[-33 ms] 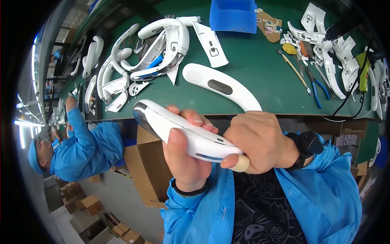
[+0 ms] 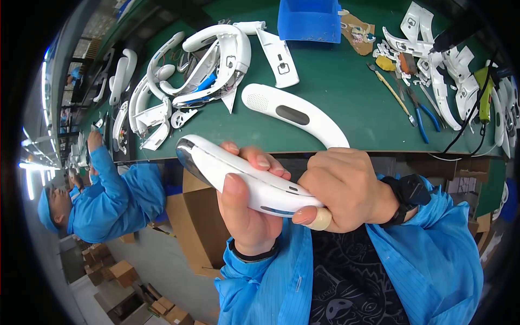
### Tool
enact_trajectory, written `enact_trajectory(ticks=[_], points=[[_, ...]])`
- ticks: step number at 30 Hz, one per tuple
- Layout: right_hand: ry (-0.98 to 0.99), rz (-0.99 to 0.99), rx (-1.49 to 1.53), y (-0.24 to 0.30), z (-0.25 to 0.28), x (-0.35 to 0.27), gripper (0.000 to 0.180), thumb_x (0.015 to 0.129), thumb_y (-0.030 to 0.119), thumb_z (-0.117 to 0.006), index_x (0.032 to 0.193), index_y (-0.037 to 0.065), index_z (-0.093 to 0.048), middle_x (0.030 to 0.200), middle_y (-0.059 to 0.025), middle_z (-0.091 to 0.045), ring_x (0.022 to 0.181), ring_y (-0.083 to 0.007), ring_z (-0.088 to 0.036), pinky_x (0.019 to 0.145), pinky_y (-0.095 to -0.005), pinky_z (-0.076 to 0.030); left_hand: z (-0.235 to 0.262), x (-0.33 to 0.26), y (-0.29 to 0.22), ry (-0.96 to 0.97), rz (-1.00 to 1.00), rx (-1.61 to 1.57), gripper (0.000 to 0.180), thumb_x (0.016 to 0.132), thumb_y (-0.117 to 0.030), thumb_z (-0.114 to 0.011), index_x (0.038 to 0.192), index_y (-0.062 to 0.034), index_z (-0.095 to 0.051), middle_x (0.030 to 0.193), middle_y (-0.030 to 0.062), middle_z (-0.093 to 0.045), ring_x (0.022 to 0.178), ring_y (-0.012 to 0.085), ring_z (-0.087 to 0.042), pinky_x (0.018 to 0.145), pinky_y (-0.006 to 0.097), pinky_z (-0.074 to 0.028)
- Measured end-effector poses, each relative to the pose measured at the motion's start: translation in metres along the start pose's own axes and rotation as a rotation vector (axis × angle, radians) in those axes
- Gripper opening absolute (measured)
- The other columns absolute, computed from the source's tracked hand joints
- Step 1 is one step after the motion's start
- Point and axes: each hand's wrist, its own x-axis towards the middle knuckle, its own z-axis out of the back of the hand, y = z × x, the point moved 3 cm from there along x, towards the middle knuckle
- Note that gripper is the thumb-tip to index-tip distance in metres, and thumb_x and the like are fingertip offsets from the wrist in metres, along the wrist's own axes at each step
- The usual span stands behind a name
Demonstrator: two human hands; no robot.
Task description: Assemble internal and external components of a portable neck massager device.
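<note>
Between my two hands is a white curved plastic housing (image 2: 225, 169), tilted with its dark glossy end up and to the left. A seam runs along its length, and small slots show near its right end. My left hand (image 2: 250, 219) is closed around its middle, thumb on the near side and fingertips on the far side. My right hand (image 2: 346, 187) is closed over the right end, hiding it; a beige wrap covers one digit. Just beyond, another white curved shell (image 2: 324, 125) with a perforated end and a dark oval window lies at the table's front edge.
On the green table (image 2: 336, 70), white rings and shells (image 2: 241, 57) pile up at the left. A blue bin (image 2: 309, 24) stands behind. Blue-handled pliers (image 2: 422, 116), cutters (image 2: 391, 92) and a green tool (image 2: 483, 95) lie right. A co-worker (image 2: 116, 200) sits left, near a cardboard box (image 2: 197, 227).
</note>
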Motion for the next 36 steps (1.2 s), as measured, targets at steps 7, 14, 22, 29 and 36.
enact_trajectory(ticks=[7, 14, 22, 29, 36], points=[[-0.024, 0.03, -0.033, -0.001, 0.0, 0.001, 0.044, 0.087, 0.045, -0.071, 0.071, 0.007, -0.055, 0.063, -0.0052, -0.044, 0.052, -0.0232, -0.052, 0.048, -0.0357, -0.041, 0.005, 0.002, 0.0, 0.074, 0.02, -0.009, 0.047, 0.098, -0.04, -0.066, 0.125, -0.0103, -0.043, 0.1, 0.011, -0.063, 0.092, 0.0226, -0.067, 0.084, 0.039, -0.059], [-0.013, 0.043, -0.078, -0.004, 0.0, -0.006, 0.043, 0.087, 0.043, -0.072, 0.072, 0.007, -0.055, 0.063, -0.0054, -0.045, 0.052, -0.0233, -0.053, 0.048, -0.0358, -0.042, 0.009, 0.01, 0.003, 0.05, 0.072, -0.052, 0.04, 0.099, -0.038, -0.065, 0.121, -0.0113, -0.047, 0.103, 0.0077, -0.062, 0.094, 0.0212, -0.065, 0.087, 0.039, -0.059], [-0.052, -0.081, 0.0, 0.002, -0.009, -0.004, 0.033, 0.088, 0.035, -0.074, 0.08, 0.007, -0.058, 0.07, -0.0062, -0.053, 0.053, -0.0236, -0.056, 0.049, -0.0349, -0.045, 0.006, 0.008, 0.022, 0.017, -0.038, 0.018, 0.041, 0.093, -0.036, -0.07, 0.116, -0.011, -0.049, 0.096, 0.0057, -0.06, 0.093, 0.0215, -0.059, 0.091, 0.039, -0.048], [0.029, -0.038, -0.03, 0.003, -0.005, -0.009, 0.034, 0.088, 0.032, -0.076, 0.096, 0.002, -0.062, 0.07, -0.0079, -0.056, 0.051, -0.0242, -0.055, 0.048, -0.036, -0.044, 0.004, 0.006, 0.023, 0.031, -0.052, 0.138, 0.039, 0.094, -0.04, -0.068, 0.112, -0.0101, -0.05, 0.088, 0.005, -0.06, 0.09, 0.0193, -0.056, 0.093, 0.04, -0.042], [0.144, -0.095, 0.14, -0.011, 0.007, -0.004, 0.039, 0.089, 0.042, -0.072, 0.105, 0.007, -0.063, 0.083, -0.0073, -0.061, 0.071, -0.0267, -0.06, 0.066, -0.0368, -0.045, 0.011, 0.02, 0.003, 0.052, 0.05, -0.237, 0.034, 0.104, -0.045, -0.056, 0.113, -0.012, -0.054, 0.091, 0.001, -0.062, 0.083, 0.0146, -0.057, 0.085, 0.035, -0.043]])
